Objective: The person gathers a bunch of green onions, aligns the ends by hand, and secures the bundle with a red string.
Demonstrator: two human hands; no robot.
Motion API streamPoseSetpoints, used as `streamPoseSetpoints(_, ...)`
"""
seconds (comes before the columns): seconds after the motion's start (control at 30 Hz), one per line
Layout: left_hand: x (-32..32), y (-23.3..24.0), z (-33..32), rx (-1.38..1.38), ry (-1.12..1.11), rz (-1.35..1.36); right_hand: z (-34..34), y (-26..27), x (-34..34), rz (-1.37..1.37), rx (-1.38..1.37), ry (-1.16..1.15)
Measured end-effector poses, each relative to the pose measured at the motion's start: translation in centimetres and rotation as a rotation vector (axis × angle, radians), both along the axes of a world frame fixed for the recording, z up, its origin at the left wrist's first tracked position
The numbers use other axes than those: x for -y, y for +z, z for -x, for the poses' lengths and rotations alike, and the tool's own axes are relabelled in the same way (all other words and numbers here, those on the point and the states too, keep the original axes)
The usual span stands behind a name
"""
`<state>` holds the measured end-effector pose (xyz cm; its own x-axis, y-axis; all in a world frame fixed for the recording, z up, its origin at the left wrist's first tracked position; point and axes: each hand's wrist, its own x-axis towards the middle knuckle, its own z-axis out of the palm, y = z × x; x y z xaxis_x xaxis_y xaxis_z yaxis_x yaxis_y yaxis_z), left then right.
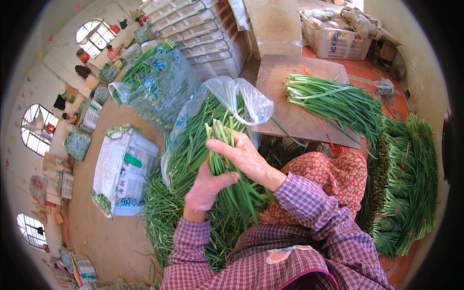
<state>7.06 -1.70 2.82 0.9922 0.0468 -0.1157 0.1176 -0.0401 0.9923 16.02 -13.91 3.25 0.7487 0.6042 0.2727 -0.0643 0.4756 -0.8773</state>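
Observation:
My right hand [244,154] grips a small bunch of garlic chives [219,131] just below its pale, thicker stem ends. Lower down, my left hand [206,186] wraps the same bunch, its thumb lying across the stalks. The stem ends point away from me, and the green leaves hang toward my lap, slightly blurred. Beneath and beyond my hands, loose chives [195,123] spill from an open clear plastic bag [259,107]. More loose leaves [174,210] are heaped on the floor to the left of my left forearm.
At right, a low wooden board [277,88] bears a larger chive bunch [326,94] over a red tie [324,132]. Tied bundles [397,188] are stacked along the wall. A white plastic crate [136,170], a full bag [159,87] and stacked crates [214,43] stand left and ahead.

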Motion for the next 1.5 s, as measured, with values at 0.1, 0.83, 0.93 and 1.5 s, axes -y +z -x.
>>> streamPoseSetpoints(0.1,2.3,-2.0,1.0,0.010,0.065,0.241,0.5,-0.3,-0.3,-0.006,-0.070,-0.045)
streamPoseSetpoints(0.83,1.6,-1.7,3.8,-0.298,0.084,0.411,-6.7,-3.2,4.4,0.203,0.099,-0.298)
streamPoseSetpoints(0.93,1.7,-1.6,3.8,-0.288,0.090,0.419,-3.7,-2.3,4.3,0.207,-0.012,0.067)
streamPoseSetpoints(1.5,2.1,-1.8,3.9,-0.235,0.167,0.081,-2.5,0.0,4.3,0.506,0.550,-0.216)
